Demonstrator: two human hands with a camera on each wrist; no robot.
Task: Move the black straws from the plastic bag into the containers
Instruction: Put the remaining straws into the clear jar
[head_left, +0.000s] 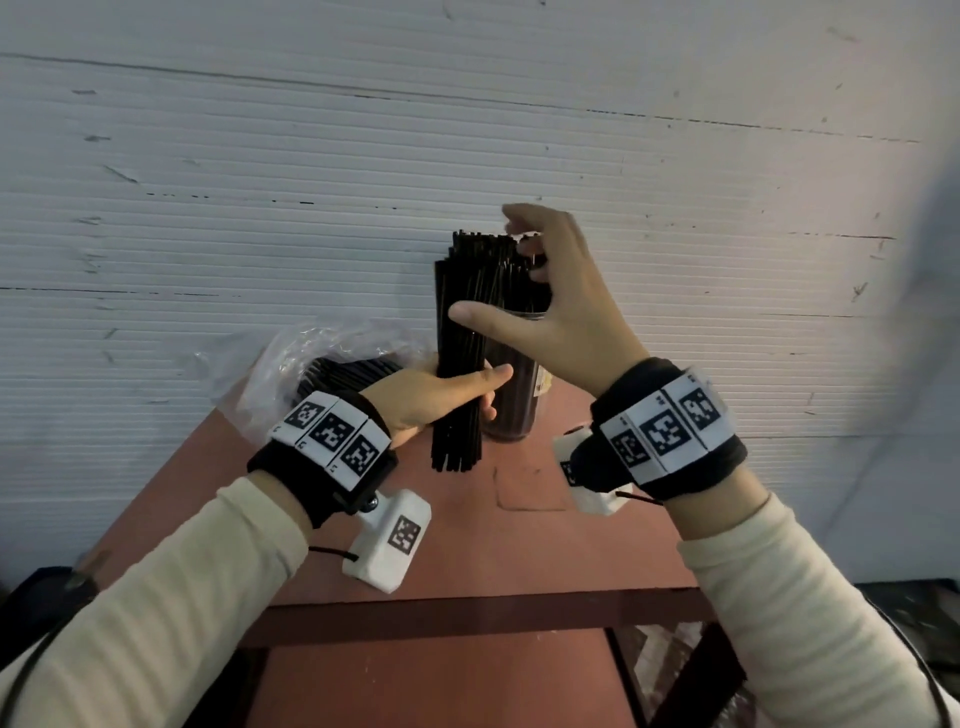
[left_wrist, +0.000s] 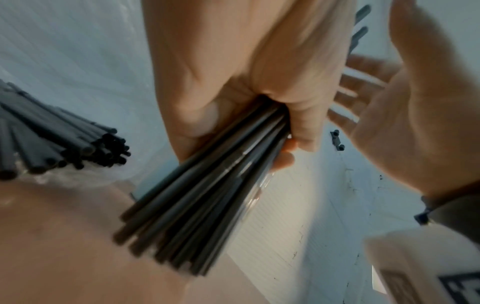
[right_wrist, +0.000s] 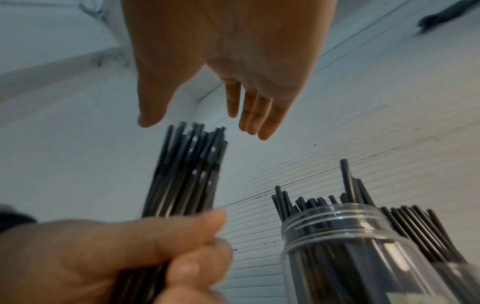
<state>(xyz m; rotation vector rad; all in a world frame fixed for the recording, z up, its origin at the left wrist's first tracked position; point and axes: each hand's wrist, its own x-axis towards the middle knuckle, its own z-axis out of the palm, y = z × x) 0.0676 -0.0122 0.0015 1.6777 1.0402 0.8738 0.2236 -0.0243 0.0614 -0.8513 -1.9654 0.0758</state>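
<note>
While left hand (head_left: 431, 397) grips straws (head_left: 462, 332), container (head_left: 511, 395) sits half-hidden.

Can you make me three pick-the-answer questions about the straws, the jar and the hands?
1. Where is the plastic bag?
A. left of the held straws
B. inside the jar
C. on the floor

2. What colour are the straws?
A. white
B. black
C. red

3. What is the left hand doing?
A. resting flat on the table
B. pinching the bag
C. gripping a bunch of straws

Answers: 1 A, the bag lies on the table to the left; 2 B, every straw is black; 3 C, its fingers wrap the bunch, while the right hand hovers open by the clear jar.
</note>
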